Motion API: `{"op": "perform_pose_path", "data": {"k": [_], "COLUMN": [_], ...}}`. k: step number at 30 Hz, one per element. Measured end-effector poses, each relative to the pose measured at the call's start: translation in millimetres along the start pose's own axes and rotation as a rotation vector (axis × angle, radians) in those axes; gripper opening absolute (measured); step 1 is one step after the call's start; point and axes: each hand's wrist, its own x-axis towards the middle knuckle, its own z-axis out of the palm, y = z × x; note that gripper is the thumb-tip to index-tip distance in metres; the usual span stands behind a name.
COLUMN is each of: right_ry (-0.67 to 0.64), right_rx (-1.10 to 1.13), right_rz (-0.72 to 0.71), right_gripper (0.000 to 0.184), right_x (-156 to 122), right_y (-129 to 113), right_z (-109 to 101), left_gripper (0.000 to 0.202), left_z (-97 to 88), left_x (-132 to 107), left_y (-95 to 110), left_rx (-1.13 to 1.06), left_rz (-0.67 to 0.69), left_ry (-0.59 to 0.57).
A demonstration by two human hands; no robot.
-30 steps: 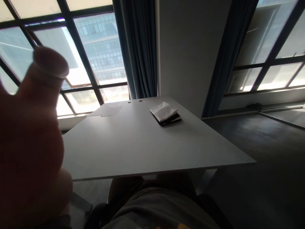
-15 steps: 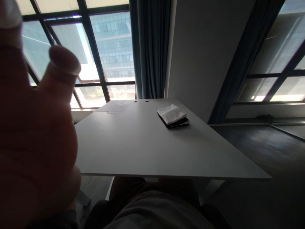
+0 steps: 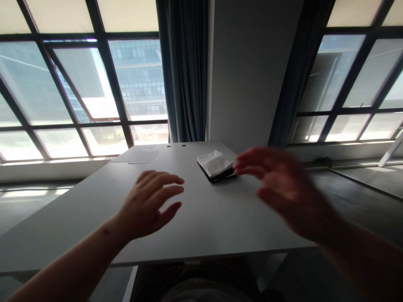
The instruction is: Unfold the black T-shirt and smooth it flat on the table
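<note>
Over the left part of the white table (image 3: 189,235), my left hand (image 3: 149,205) hovers with its fingers apart and nothing in it. My right hand (image 3: 280,188), blurred by motion, reaches in from the right with fingers stretched and thumb apart. Its fingertips overlap the right edge of a folded white cloth (image 3: 214,162) in the view; whether they touch it I cannot tell. The cloth lies on a flat black item (image 3: 217,179), whose kind I cannot make out, toward the far right of the tabletop.
Thin sheets of paper (image 3: 143,156) lie at the table's far left. Two small dark round spots (image 3: 183,145) mark its far edge. Behind stand a dark blue curtain (image 3: 184,75), a grey pillar (image 3: 245,75) and large windows (image 3: 78,79). My legs are under the near edge.
The large hand close to the camera at the left is gone from there. Both hands now stretch out over the table. The view has shifted, so the cloth appears a little further left and lower.
</note>
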Motion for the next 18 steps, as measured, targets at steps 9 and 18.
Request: {"op": "perform_pose_path", "data": {"k": [9,18], "right_ry": [-0.514,-0.535], "right_rx": [-0.221,-0.33], "right_rz": [0.325,0.257], "right_gripper": [0.019,0.015], "right_x": [13.8,30.4], "right_y": [199.3,246.1], "right_z": [162.7,194.6], "left_gripper": [0.023,0.024], "left_z": [154.1,227.6], "left_x": [4.1,11.1], "left_y": [-115.5,-154.9], "left_rx": [-0.207,-0.224], "left_rz": [-0.171,-0.322], "left_ry": [-0.465,-0.326]}}
